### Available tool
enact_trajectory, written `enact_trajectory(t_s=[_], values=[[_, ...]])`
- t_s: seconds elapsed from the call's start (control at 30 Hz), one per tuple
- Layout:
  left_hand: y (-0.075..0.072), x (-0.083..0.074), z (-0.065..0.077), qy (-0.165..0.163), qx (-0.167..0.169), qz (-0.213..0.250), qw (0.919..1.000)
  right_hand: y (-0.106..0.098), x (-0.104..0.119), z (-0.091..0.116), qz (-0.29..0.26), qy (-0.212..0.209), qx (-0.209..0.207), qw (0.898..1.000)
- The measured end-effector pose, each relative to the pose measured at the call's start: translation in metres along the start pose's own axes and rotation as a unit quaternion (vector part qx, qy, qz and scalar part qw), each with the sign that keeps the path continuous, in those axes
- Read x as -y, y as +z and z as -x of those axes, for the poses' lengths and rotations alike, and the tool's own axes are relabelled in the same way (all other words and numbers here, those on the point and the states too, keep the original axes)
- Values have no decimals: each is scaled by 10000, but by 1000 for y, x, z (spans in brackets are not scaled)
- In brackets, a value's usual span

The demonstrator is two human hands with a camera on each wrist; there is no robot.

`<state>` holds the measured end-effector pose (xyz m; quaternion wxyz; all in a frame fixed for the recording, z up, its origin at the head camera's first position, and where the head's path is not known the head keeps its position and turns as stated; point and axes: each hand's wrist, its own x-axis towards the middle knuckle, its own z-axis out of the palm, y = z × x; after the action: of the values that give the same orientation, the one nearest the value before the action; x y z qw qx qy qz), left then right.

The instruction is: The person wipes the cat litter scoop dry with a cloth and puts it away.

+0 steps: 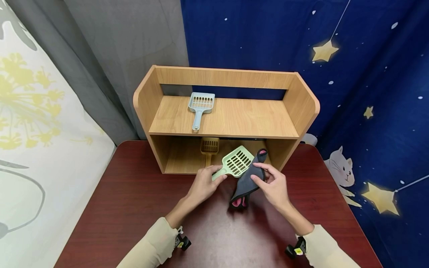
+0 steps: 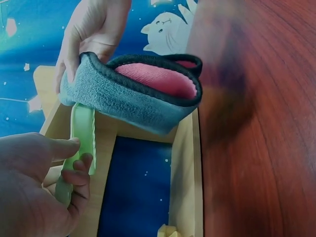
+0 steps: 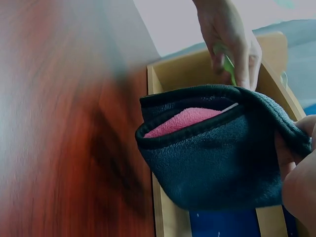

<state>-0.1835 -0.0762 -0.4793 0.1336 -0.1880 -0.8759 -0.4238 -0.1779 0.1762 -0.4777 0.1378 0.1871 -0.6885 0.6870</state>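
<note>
My left hand [image 1: 203, 182] grips the handle of a light green slotted litter scoop [image 1: 237, 160], its head raised in front of the shelf. A folded grey cloth [image 1: 248, 180] with black edging and a pink inner side is pinched in my right hand [image 1: 275, 186]. The cloth overlaps the right edge of the scoop's head. In the left wrist view the cloth [image 2: 128, 96] covers the top of the scoop, and the pink lining shows inside its fold. From the right wrist the cloth [image 3: 212, 153] hides most of the scoop.
A wooden two-tier shelf [image 1: 223, 134] stands at the back of the dark red table [image 1: 140, 216]. On its upper tier lies a light blue litter scoop [image 1: 201, 103]; a brown scoop [image 1: 209, 146] is on the lower tier. Curtains [image 1: 251, 33] hang behind.
</note>
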Motion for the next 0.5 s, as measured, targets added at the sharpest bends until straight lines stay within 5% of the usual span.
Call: enact_trajectory(t_s=[0.5], values=[[29, 13, 1, -479, -103, 213, 9986, -52, 9, -14, 234, 444, 306, 9983]])
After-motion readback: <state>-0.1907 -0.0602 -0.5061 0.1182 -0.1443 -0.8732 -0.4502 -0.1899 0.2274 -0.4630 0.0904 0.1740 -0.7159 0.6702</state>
